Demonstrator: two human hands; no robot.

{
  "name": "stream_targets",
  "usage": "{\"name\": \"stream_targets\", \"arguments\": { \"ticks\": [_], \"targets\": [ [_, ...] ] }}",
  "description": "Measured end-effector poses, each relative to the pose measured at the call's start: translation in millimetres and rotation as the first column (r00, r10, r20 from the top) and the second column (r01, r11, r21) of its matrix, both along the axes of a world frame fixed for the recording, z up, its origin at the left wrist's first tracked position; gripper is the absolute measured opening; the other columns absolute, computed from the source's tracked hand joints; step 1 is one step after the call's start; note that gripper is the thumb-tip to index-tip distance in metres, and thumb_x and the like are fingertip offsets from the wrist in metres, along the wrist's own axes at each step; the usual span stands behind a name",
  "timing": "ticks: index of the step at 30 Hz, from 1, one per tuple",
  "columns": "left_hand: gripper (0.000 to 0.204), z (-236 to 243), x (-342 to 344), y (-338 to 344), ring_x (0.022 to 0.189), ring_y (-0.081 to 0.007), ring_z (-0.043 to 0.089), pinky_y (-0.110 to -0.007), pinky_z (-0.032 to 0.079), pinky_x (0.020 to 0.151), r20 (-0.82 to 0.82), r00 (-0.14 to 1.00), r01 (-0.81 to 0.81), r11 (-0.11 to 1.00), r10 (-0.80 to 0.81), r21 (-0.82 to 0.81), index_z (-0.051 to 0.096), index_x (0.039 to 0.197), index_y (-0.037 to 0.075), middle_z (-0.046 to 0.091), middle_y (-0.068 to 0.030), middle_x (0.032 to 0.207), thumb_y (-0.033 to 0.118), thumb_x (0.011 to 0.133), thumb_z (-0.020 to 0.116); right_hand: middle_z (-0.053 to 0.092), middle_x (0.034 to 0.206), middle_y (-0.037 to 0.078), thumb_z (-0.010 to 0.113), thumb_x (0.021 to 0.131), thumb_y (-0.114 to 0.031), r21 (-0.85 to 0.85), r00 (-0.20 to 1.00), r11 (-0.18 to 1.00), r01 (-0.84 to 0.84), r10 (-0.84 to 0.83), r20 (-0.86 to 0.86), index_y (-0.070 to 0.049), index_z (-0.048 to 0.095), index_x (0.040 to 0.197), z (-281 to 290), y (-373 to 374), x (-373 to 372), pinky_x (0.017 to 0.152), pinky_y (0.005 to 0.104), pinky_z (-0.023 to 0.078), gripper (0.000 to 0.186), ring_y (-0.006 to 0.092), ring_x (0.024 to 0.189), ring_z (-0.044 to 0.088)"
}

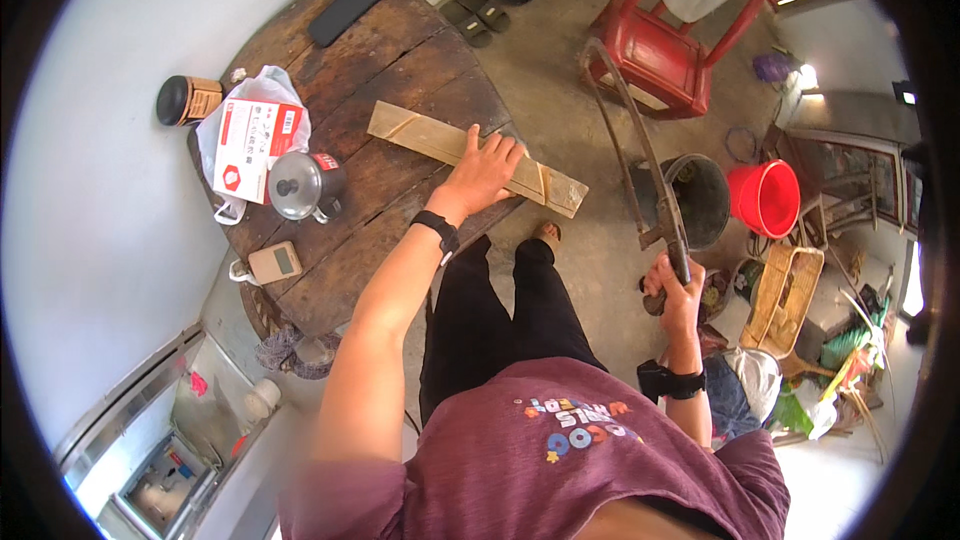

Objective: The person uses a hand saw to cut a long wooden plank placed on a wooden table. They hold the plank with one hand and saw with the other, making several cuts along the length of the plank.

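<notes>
Two hands at work | left hand (487, 168) flat, fingers spread, pressing bamboo slat (476, 158) on dark wooden table (380, 60) | right hand (676, 285) clenched on long curved blade (632, 130), raised well right of slat | slat pale tan, long axis from upper left to lower right, its far end overhanging table edge toward blade.

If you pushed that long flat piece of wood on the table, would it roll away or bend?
The wood strip looks flat-sided, so it would probably slide, not roll. It lies straight under the left hand, so it is likely stiff rather than floppy. One end sticks out past the edge of the table, so a hard push there might tip it off.
</notes>
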State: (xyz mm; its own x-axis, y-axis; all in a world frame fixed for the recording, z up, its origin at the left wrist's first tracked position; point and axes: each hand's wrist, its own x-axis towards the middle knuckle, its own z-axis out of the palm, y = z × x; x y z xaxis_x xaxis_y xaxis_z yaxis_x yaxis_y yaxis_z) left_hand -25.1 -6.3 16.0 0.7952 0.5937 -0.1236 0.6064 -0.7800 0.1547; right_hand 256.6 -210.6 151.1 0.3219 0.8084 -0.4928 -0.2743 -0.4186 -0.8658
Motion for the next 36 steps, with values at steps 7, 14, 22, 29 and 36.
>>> {"name": "stream_targets", "arguments": {
  "ticks": [7, 14, 22, 29, 36],
  "targets": [
    [0.094, 14, -9, -4, 0.144, -0.0301, 0.037, -0.068, 0.024, 0.117, -0.052, 0.993, -0.107, 0.994, 0.106, -0.017, 0.041, 0.150, 0.007, 0.043, -0.0116, 0.151, 0.038, 0.074, 0.088, 0.047, 0.071, -0.001, 0.067, 0.099, -0.017, 0.017, 1.000, 1.000, -0.015, 0.015, -0.025, 0.000, 0.054, 0.090, -9, 10, 23, 0.053, 0.0263, 0.036, 0.023, 0.0092, 0.058, 0.042],
    [0.092, 17, -44, 6, 0.147, -0.0313, 0.034, -0.069, 0.021, 0.119, -0.086, 0.981, -0.181, 0.979, 0.173, -0.092, 0.036, 0.154, 0.007, 0.038, -0.0131, 0.156, 0.024, 0.078, 0.085, 0.045, 0.068, 0.000, 0.066, 0.099, -0.016, 0.014, 0.998, 1.000, 0.014, -0.014, -0.062, 0.000, 0.055, 0.091, -12, 11, 10, 0.053, 0.0269, 0.036, 0.021, 0.0101, 0.057, 0.043],
    [0.073, 4, -44, 19, 0.141, -0.0285, 0.040, -0.076, 0.026, 0.112, -0.096, 0.994, -0.053, 0.996, 0.045, -0.077, 0.045, 0.146, 0.007, 0.045, -0.0092, 0.149, 0.001, 0.079, 0.074, 0.046, 0.066, 0.001, 0.063, 0.100, -0.015, -0.005, 0.998, 0.999, 0.042, -0.042, -0.039, 0.001, 0.055, 0.087, -4, 21, -12, 0.053, 0.0272, 0.037, 0.022, 0.0109, 0.056, 0.043],
    [0.044, -3, -54, 19, 0.138, -0.0213, 0.046, -0.074, 0.025, 0.115, 0.016, 0.961, 0.276, 0.960, -0.277, 0.044, 0.056, 0.135, 0.012, 0.055, -0.0030, 0.137, 0.008, 0.091, 0.061, 0.044, 0.066, 0.000, 0.063, 0.101, -0.016, 0.025, 0.995, 0.996, 0.089, -0.088, -0.046, 0.001, 0.055, 0.087, 1, 31, -26, 0.053, 0.0276, 0.035, 0.023, 0.0109, 0.056, 0.041],
    [0.031, 9, -53, 44, 0.137, -0.0181, 0.046, -0.069, 0.025, 0.119, 0.076, 0.840, 0.539, 0.842, -0.538, 0.005, 0.060, 0.119, 0.014, 0.058, 0.0019, 0.124, 0.006, 0.089, 0.061, 0.043, 0.065, 0.000, 0.064, 0.100, -0.018, 0.027, 0.985, 0.988, 0.153, -0.150, -0.087, 0.001, 0.055, 0.086, -4, 30, -28, 0.053, 0.0274, 0.035, 0.025, 0.0108, 0.056, 0.041]
  ]
}}
